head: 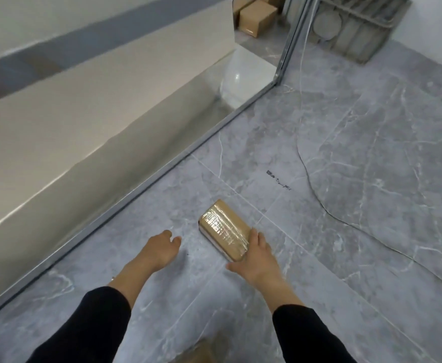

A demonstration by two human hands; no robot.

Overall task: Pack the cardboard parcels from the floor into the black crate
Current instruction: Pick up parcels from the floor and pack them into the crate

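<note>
A small flat cardboard parcel, wrapped in clear tape, lies on the grey marble floor. My right hand rests against its near right end, thumb at the near corner and fingers along the right side. My left hand hovers a little to the left of the parcel, fingers apart and holding nothing. A blurred piece of brown cardboard shows at the bottom edge between my arms. The black crate is out of sight.
A metal-framed mirror panel runs diagonally along the left. More cardboard boxes sit at the far top. A grey grid panel leans on the far wall. A thin cable trails across the floor on the right.
</note>
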